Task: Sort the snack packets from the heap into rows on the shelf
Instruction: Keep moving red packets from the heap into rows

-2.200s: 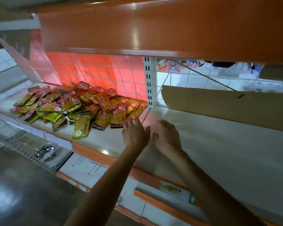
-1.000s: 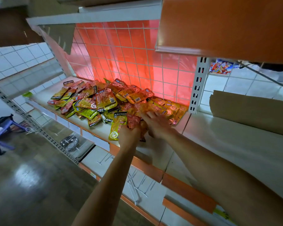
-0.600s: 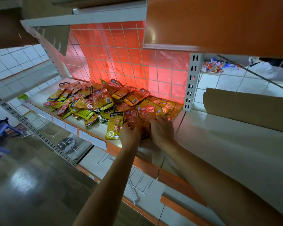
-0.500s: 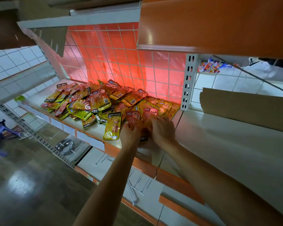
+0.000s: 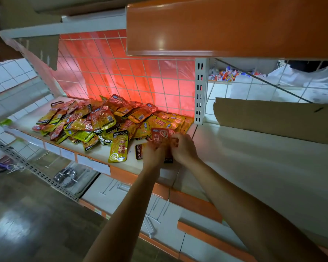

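A heap of red, orange and yellow-green snack packets point(image 5: 102, 120) covers the left part of the white shelf point(image 5: 254, 167). At the heap's right front edge both hands hold red packets point(image 5: 160, 136) together above the shelf. My left hand point(image 5: 152, 152) grips them from below and the left. My right hand point(image 5: 182, 146) pinches their right edge. A yellow packet point(image 5: 118, 146) lies flat just left of my left hand. More packets lie partly hidden under my hands.
A red wire-grid back panel point(image 5: 131, 76) stands behind the heap. A white slotted upright point(image 5: 200, 91) divides the shelf. A brown cardboard sheet point(image 5: 276, 120) leans at the back right. An orange shelf front point(image 5: 231, 25) overhangs above. Lower shelves and a shiny floor lie below.
Both hands moved from the bare shelf left to the heap's edge, gathered red packets and lifted them slightly. The camera view shifted left toward the heap.
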`<state>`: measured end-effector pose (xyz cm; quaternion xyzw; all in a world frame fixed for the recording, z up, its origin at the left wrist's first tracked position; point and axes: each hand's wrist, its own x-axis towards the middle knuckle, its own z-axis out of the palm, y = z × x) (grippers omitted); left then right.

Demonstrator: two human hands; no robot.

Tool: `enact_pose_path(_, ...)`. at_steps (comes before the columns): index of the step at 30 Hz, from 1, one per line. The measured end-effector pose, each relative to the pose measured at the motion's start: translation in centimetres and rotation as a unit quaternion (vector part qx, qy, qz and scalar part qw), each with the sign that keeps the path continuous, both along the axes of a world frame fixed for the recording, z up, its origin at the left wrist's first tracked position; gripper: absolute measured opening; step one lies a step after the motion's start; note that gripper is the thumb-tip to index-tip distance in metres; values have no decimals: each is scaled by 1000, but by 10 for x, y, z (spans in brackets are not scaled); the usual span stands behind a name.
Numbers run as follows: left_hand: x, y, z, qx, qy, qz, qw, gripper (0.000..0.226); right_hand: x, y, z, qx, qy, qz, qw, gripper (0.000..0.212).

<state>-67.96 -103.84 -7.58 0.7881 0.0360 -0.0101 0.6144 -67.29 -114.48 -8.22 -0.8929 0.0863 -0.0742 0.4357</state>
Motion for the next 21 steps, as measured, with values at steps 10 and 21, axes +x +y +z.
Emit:
enact_pose_path(10, -11, -44, 11, 36, -28, -26, 999, 17, -35, -35, 6, 152, 15, -119, 981, 35)
enact_pose_path(21, -59, -128, 9, -114, 45, -157, 980, 22, -98, -127, 15, 360, -35, -295, 884, 43)
